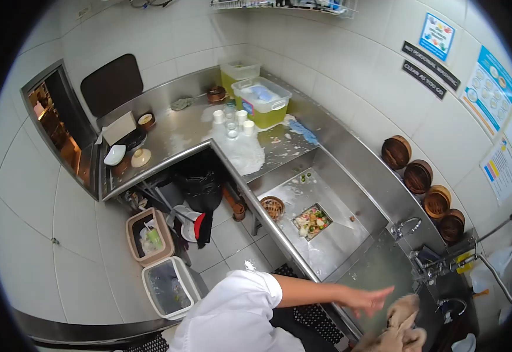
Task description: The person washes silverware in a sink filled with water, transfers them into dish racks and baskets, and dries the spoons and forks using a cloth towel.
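My left hand reaches out over the water-filled sink basin, its fingers stretched and nothing visible in them. Just beyond the fingertips is a bunched tan-brown cloth, apart from that hand as far as I can see. Beside the cloth at the bottom edge is a blurred, skin-toned patch that may be my right hand; its fingers cannot be made out. A steel faucet rises at the basin's back edge.
Food scraps fill the drain opening in the neighbouring sink, near a round bamboo steamer. Several steamers line the back ledge. A plastic tub, cups and dishes stand on the steel counter. Bins are below left.
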`<state>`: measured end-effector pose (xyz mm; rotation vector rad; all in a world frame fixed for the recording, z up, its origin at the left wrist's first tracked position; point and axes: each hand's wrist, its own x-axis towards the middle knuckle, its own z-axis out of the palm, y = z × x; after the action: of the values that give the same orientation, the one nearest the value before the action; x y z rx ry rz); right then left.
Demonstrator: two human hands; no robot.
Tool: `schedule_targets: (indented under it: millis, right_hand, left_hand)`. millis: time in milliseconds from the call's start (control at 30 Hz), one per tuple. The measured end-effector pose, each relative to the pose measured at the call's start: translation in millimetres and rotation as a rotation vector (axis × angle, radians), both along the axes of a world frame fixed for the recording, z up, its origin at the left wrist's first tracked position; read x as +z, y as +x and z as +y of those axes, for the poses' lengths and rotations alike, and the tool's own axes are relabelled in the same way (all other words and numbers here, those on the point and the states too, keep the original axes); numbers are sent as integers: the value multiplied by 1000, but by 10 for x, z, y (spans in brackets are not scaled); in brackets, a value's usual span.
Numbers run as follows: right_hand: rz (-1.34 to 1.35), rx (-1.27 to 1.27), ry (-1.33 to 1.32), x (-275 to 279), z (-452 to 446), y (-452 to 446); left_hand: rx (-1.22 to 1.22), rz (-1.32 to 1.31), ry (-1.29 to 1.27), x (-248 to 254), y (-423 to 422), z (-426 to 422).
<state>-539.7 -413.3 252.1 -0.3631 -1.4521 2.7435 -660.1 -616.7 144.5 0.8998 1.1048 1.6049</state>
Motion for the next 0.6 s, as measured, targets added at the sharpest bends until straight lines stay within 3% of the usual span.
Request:
schedule_targets:
  millis: [33, 100, 167, 233, 267, 333, 367, 400, 433, 500, 567, 600]
  right_hand:
    - [181, -51, -78, 67, -57, -205]
    - [504, -47, -257, 256, -208, -558]
    - [753, 36, -402, 460, -510, -792]
    - [813, 155, -451, 459, -982, -947]
    - [576, 38, -901, 591, -1251, -987]
    - [621, 178, -1014, 436, -1333, -1094]
    - [687, 291, -671, 479, -1252, -950]
    - [762, 155, -641, 425, -1074, -676]
    - [905, 106, -210, 379, -1009, -533]
    - [1013, 46, 640, 349, -887, -352]
    - [923, 6, 706, 233, -592, 62]
    - [915, -89, 704, 169, -436, 237]
  left_hand:
    - [7, -1, 3, 99, 43, -52]
    - [174, -20, 340, 318, 91, -47]
    - [181, -68, 478, 451, 281, 64]
    - [181, -149, 563, 571, 435, 64]
    - [243, -189, 623, 649, 409, 36]
    - [421, -284, 769, 895, 288, 45]
    - [492, -338, 826, 1006, 265, 63]
    - [548, -381, 876, 1087, 240, 95]
    - [433, -383, 838, 1030, 150, 188]
    - [756, -381, 741, 855, -42, 297]
    - [182, -462, 725, 800, -131, 555]
    - [329, -516, 578, 1097, 296, 736]
